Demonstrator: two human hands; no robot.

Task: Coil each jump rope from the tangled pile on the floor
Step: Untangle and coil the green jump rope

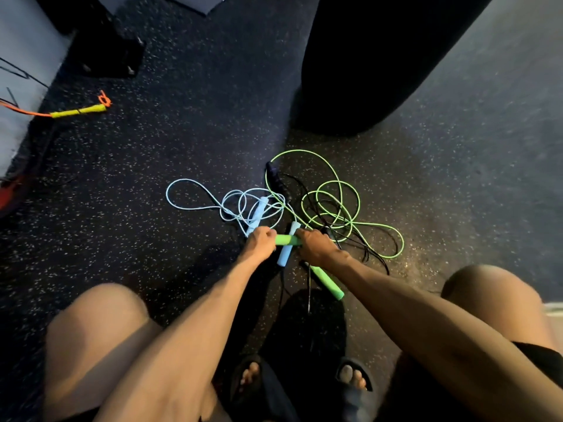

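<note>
Gripping green handle [286,239], left hand [262,239] and right hand [313,246] curled round opposite ends (ropes [300,151] tangled on floor [182,147]).

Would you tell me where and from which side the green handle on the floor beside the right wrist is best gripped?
Grip the green handle round its middle, from above and the near side. It lies flat, slanting toward the feet; its far end runs under the right hand, which with the left hand holds the other green handle.
</note>
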